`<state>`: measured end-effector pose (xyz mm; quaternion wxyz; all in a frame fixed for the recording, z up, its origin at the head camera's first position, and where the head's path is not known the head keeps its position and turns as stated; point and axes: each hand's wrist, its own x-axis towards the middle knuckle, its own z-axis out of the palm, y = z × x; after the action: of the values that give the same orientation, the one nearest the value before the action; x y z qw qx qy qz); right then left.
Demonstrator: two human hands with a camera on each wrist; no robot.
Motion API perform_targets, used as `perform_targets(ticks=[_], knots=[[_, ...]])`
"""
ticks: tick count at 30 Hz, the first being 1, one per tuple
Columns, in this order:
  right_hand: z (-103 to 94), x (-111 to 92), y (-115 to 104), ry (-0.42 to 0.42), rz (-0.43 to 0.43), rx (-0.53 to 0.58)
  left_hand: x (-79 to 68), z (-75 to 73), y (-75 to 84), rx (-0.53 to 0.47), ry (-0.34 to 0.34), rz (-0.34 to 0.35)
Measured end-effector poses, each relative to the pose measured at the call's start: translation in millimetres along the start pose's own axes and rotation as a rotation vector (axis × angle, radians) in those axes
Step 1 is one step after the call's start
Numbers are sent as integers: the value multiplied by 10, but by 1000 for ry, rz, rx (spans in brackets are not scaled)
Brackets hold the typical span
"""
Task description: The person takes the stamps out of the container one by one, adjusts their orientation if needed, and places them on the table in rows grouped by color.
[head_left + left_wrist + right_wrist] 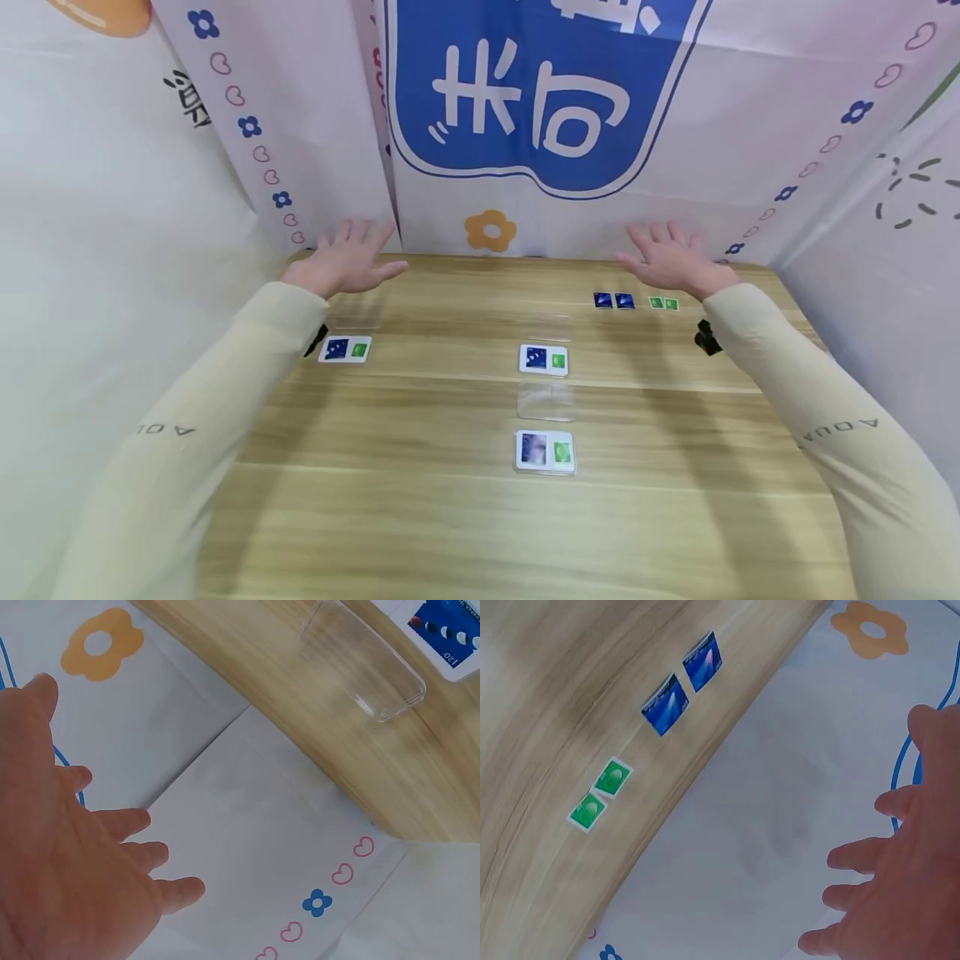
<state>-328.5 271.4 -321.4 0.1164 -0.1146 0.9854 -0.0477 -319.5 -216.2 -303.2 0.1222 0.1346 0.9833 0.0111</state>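
Note:
My left hand (347, 260) is held out with spread fingers above the table's far left edge, holding nothing. Likewise my right hand (672, 260) extends over the far right edge, fingers apart. Near the right hand lie two dark blue stamps (613, 301) and two small green stamps (663, 303), also seen in the right wrist view. Closest to the left hand are a clear plastic case piece (367, 660) and a white card with a blue and a green stamp (345, 349). A similar card (543, 359) lies mid-table; nearer sits one with a purple and a green stamp (545, 452).
Two more clear plastic pieces lie behind the middle cards, the front one (546, 402) between them. A wooden table (420, 517) bears everything. Printed white cloth (442, 212) hangs behind its far edge, and white cloth walls (112, 275) stand at both sides.

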Motion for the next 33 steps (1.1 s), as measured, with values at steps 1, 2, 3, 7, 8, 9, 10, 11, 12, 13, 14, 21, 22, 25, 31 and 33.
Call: perform_targets(ticks=[1,2,3,7,8,9,10,11,12,13,14,21,22,25,31,33], knots=[[13,16,-15,1,-4,-2,-1,17,-8,-1,0,-5],[21,27,-31,3,-6,2,0,31,-14,-5,2,-8],[29,37,-43,8,-5,5,3,43,-17,-13,3,-11],[63,67,-129,25,-9,13,-21,65,-44,-36,10,-15],[70,69,-158,24,-16,20,-28,72,-49,-42,9,-18],[78,73,-188,25,-23,27,-35,80,-58,-45,8,-21],[85,74,-222,27,-31,31,-44,89,-67,-46,7,-22],[91,76,-256,29,-41,36,-55,97,-75,-47,7,-24],[95,77,-292,34,-50,40,-65,105,-83,-49,6,-22],[95,74,-335,36,-59,43,-74,113,-92,-45,7,-20],[96,76,-374,39,-67,40,-88,117,-93,-45,8,-15],[139,133,-635,57,-134,-16,-134,164,-83,-47,19,9],[150,143,-670,63,-140,-18,-136,170,-81,-52,23,14],[182,163,-776,74,-157,-11,-140,194,-75,-68,33,27],[216,179,-1008,93,-208,23,-152,263,-86,-102,68,59],[233,187,-1091,95,-226,36,-163,287,-95,-120,84,69]])
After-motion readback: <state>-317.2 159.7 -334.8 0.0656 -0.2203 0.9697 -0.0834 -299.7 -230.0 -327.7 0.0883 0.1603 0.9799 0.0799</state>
